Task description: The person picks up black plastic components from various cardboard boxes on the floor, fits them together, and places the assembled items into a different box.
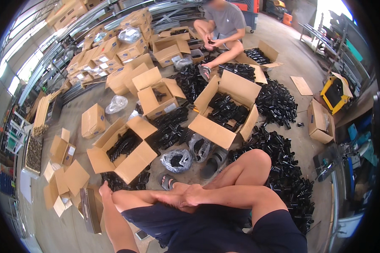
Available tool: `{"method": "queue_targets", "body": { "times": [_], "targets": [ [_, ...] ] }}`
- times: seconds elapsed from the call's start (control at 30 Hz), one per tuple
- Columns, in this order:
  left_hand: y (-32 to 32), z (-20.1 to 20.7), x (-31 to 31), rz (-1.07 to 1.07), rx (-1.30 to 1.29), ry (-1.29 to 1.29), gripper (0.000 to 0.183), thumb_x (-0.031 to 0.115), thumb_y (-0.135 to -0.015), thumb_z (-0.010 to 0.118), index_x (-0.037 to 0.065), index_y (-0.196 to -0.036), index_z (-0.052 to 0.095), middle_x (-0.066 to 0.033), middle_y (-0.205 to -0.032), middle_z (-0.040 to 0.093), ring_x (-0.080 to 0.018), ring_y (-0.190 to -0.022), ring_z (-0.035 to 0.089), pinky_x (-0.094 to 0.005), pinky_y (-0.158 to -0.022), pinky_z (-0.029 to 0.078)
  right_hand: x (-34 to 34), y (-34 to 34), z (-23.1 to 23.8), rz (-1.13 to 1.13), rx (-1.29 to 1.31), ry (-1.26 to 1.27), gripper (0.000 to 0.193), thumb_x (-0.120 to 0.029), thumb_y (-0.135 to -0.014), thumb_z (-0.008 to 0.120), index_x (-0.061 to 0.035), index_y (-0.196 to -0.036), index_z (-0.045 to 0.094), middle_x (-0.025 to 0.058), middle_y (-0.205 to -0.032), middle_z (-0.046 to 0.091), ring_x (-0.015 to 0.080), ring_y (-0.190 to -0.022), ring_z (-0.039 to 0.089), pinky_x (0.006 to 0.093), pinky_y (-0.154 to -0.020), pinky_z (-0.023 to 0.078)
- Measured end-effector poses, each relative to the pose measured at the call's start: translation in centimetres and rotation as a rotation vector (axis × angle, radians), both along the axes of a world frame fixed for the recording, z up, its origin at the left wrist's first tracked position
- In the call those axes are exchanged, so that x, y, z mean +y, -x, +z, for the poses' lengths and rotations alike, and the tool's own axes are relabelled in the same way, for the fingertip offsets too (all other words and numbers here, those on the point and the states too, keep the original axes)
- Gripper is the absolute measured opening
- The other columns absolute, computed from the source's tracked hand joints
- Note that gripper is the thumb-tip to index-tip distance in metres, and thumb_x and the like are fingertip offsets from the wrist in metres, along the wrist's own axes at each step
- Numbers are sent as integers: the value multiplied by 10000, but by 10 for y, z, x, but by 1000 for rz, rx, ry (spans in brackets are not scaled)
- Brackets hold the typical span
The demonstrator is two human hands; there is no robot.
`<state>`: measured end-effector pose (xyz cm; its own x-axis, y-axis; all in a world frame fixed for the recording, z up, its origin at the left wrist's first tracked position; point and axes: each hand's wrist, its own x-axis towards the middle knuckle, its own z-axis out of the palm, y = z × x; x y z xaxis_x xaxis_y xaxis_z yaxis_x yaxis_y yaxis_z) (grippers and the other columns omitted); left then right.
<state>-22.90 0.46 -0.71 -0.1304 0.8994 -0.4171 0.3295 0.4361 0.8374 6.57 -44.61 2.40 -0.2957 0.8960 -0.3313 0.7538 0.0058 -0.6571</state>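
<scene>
My left hand (106,189) is low beside my bent left knee, close to a heap of small glossy black parts (133,181); its fingers cannot be made out. Across my lap reaches my right arm, and the right hand (193,195) rests closed against my lower leg, with anything inside it hidden. An open cardboard box (135,168) with black parts in it stands ahead of my left knee. Farther right, a larger open box (213,131) holds more of these black parts (229,110). A clear plastic bag (176,161) with black pieces lies between the boxes and my sandalled foot.
A long pile of black parts (278,164) runs along my right side. Opposite sits another person (226,23), hands together over a small dark thing. Stacked cartons (107,52) stand at the far left. A phone (142,234) lies near my left hip.
</scene>
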Motion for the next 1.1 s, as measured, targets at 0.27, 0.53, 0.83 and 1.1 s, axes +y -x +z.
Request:
{"method": "queue_targets", "body": {
  "times": [0.27, 0.53, 0.83, 1.1],
  "targets": [
    [19, -4, 18, 51, -205, 19, 360, 290, -966, 674, 99, -707, 515, 7, -478, 332, -147, -338, 299, -319, -324, 244, 43, 4, 50, -30, 438, -201, 446, -503, -785, 722, -85, -939, 705, 151, -939, 678, 349, -878, 630, 502, -775, 504],
    [-47, 29, -27, -289, -34, 40, 290, 295, -951, 676, 86, -777, 573, 13, -484, 342, -137, -343, 313, -338, -338, 269, 65, 13, -31, 218, 280, -22, 434, -456, -649, 879, -85, -766, 686, 174, -786, 641, 391, -726, 581, 530, -695, 470],
    [-36, 19, -32, -704, 494, -64, 347, 303, -931, 701, -29, -1028, 727, -68, -627, 608, -154, -471, 531, -334, -436, 411, 25, -39, 111, -84, 669, -468, 355, -290, -864, 693, -124, -1158, 586, 108, -1116, 633, 310, -895, 649, 403, -725, 512],
    [-44, 3, -31, -931, 698, -357, 343, 264, -844, 748, -27, -1026, 741, -206, -973, 740, -308, -869, 724, -384, -805, 550, 27, -63, 153, -32, 488, -641, 394, -245, -989, 588, -131, -1364, 556, 98, -1284, 641, 272, -1007, 687, 339, -746, 540]
  ]
}}
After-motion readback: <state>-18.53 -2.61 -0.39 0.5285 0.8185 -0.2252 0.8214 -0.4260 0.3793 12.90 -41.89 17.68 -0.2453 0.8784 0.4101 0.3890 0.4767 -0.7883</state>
